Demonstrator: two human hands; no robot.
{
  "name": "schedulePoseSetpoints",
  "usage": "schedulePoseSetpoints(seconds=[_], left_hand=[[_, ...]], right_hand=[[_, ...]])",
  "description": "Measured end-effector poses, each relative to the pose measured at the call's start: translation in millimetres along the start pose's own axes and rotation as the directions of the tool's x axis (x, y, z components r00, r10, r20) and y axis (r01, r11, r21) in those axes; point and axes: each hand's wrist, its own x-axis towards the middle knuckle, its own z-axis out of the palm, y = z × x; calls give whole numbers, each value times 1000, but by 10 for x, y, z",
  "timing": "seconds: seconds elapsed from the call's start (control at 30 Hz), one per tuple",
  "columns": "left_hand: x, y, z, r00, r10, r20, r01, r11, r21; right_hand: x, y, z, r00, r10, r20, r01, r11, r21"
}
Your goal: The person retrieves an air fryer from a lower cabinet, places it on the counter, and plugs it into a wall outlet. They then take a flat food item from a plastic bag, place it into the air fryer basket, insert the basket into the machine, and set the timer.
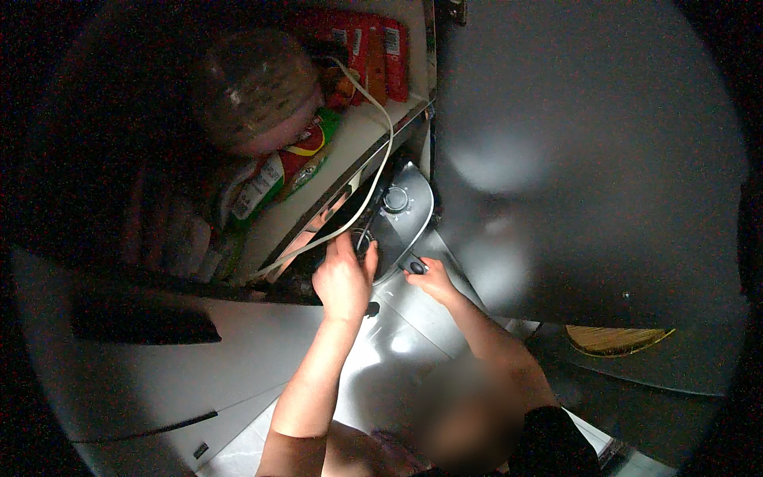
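Observation:
A dark appliance with a glossy curved front (417, 211) stands below a shelf and bears a round dial (395, 200) with markings around it. My left hand (344, 280) reaches to a second round dial (363, 239) lower on it, thumb and fingers on either side; whether they grip it is hidden. A pale cable (386, 152) hangs from the shelf in a loop and passes at my left fingertips. To the right, my right hand (434, 279) is closed around a dark handle (416, 266) at the appliance's lower front edge.
On the shelf (357, 143) above lie red packets (393, 59), a large rounded clear container or bag (262, 89) and a green and red packet (307, 143). A large dark panel (584, 167) stands at the right. A round wooden-looking piece (617, 340) is at lower right.

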Motion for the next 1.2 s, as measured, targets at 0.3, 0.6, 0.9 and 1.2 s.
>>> schedulePoseSetpoints(seconds=[0.3, 0.6, 0.9, 1.2], left_hand=[[-273, 244, -120, 990, 127, -58, -131, 988, -78], [-471, 312, 217, 987, -13, 161, 45, 979, -199], [-106, 289, 622, 968, -4, 252, 53, 980, -189], [-112, 332, 557, 947, -53, 316, 113, 978, -176]], right_hand=[[-557, 133, -166, 997, 29, -75, -27, 999, 28], [-865, 401, -332, 983, 101, -154, -109, 993, -46], [-656, 526, -485, 919, 338, -203, -357, 932, -60], [-886, 311, -563, 928, 273, -252, -324, 928, -187]])
